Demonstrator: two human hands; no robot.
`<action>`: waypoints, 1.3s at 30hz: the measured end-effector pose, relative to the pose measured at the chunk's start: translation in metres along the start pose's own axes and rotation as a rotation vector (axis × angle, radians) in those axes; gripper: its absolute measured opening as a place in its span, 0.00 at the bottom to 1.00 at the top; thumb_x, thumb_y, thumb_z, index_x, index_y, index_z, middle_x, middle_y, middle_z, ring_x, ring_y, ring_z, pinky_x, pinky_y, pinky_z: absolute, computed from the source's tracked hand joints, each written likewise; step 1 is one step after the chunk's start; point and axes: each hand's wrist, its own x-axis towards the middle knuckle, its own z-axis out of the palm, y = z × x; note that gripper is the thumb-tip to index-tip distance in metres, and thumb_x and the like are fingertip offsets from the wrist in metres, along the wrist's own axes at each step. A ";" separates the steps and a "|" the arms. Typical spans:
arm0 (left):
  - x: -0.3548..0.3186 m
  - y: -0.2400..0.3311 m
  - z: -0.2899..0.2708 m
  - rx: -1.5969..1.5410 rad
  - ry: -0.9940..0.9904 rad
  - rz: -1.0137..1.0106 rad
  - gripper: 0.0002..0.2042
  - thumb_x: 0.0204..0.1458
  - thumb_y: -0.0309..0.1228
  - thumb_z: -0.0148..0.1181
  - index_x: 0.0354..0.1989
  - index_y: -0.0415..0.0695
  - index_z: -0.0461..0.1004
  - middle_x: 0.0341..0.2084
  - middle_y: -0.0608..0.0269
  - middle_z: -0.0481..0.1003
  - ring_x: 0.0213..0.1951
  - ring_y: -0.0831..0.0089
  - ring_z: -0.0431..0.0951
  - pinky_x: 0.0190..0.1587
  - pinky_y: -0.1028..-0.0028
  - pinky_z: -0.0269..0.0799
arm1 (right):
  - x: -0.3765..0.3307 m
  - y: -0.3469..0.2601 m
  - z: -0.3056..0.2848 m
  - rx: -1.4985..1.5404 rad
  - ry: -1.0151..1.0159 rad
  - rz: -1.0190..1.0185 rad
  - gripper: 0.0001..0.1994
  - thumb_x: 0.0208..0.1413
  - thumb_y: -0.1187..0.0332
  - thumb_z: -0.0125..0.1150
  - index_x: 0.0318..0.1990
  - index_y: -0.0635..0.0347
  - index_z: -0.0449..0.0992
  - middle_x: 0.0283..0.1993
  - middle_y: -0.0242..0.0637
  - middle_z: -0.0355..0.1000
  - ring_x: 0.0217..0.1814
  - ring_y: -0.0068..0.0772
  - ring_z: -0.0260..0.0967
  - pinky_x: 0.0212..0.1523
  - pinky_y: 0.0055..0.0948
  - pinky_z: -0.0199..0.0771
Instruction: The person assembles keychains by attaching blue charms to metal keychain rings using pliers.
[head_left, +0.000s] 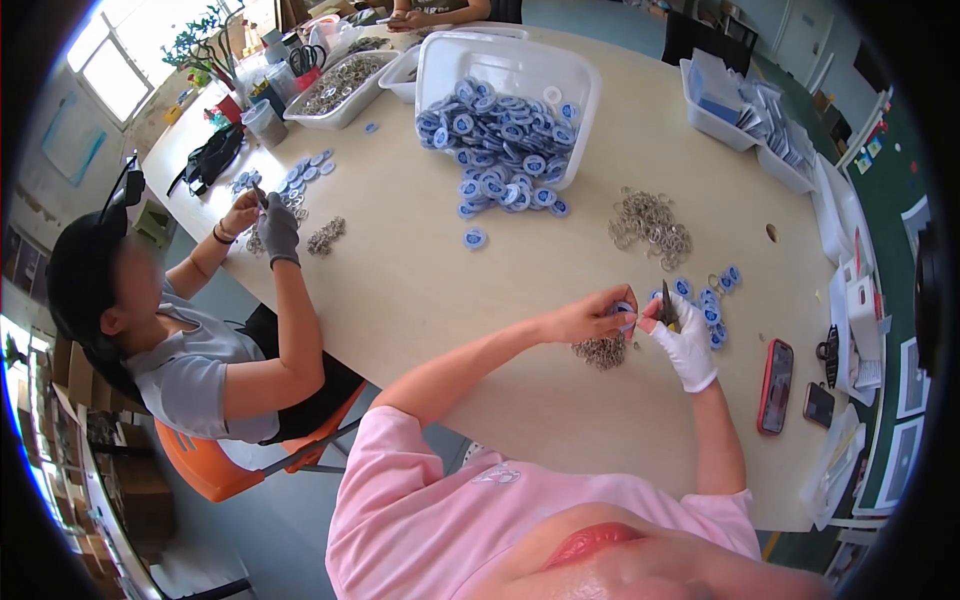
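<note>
Between the fingers of my bare left hand (590, 318) is a round blue-and-white badge (622, 308). My right hand (686, 352), in a white glove with bare fingertips, is closed on a pair of pliers (667, 296) with dark jaws pointing away from me. The two hands almost meet, and the fingertips hide the small part between them. Just below my left hand lies a heap of small metal chain pieces (600, 353). Several blue badges (711, 306), some with metal rings, lie beside and beyond my right hand. Farther off is a loose pile of metal rings (650, 226).
A tipped white bin (590, 95) spills blue badges (500, 130) onto the table. At left, a co-worker (200, 350) works with a tool and metal parts. Two phones (775, 386) lie at right. White trays (715, 118) of packets stand far right; a tray of metal parts (340, 90) stands far left.
</note>
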 end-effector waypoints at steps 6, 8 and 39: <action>-0.004 0.001 0.007 -0.014 -0.010 0.022 0.08 0.66 0.34 0.47 0.44 0.43 0.63 0.31 0.70 0.71 0.27 0.86 0.63 0.29 0.83 0.60 | -0.006 -0.007 0.001 0.034 -0.047 0.058 0.06 0.53 0.71 0.66 0.33 0.59 0.73 0.30 0.24 0.70 0.34 0.14 0.65 0.37 0.19 0.66; -0.004 -0.003 0.009 -0.043 -0.025 0.003 0.08 0.66 0.34 0.48 0.45 0.43 0.63 0.32 0.70 0.71 0.29 0.85 0.64 0.30 0.82 0.61 | -0.009 -0.005 0.000 0.038 -0.045 0.056 0.06 0.53 0.71 0.66 0.33 0.59 0.73 0.30 0.25 0.71 0.35 0.14 0.65 0.38 0.19 0.66; 0.004 0.005 0.009 0.564 0.596 0.107 0.07 0.48 0.25 0.67 0.34 0.37 0.79 0.27 0.61 0.80 0.31 0.76 0.77 0.40 0.75 0.72 | 0.124 0.065 -0.059 -1.369 0.025 -0.525 0.15 0.50 0.61 0.65 0.46 0.51 0.78 0.44 0.34 0.73 0.38 0.44 0.74 0.41 0.41 0.77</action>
